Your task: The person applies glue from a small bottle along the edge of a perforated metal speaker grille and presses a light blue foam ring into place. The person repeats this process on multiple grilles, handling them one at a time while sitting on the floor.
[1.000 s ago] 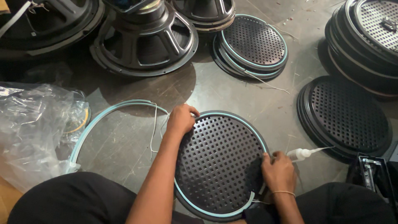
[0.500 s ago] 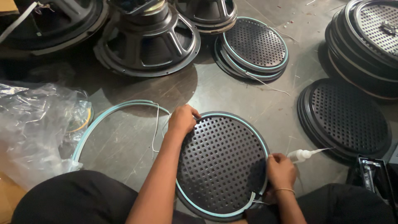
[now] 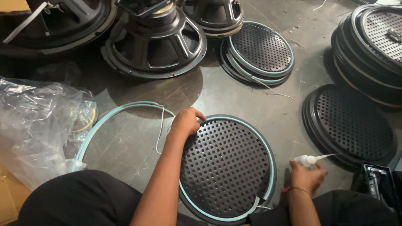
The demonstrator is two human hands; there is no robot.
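**Grille pinned, glue bottle in hand**

I had my left hand (image 3: 186, 121) pressed on the perforated black grille (image 3: 226, 167) at its eleven o'clock rim, fingers curled over the teal edging. My right hand (image 3: 306, 175) sat at the grille's three o'clock, closed around a small white glue bottle (image 3: 307, 159). The grille lay flat on the floor (image 3: 234, 96), with a loose teal ring (image 3: 121, 109) at nine o'clock.

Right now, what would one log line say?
left hand: on grille rim | right hand: holds small white bottle | floor: speakers
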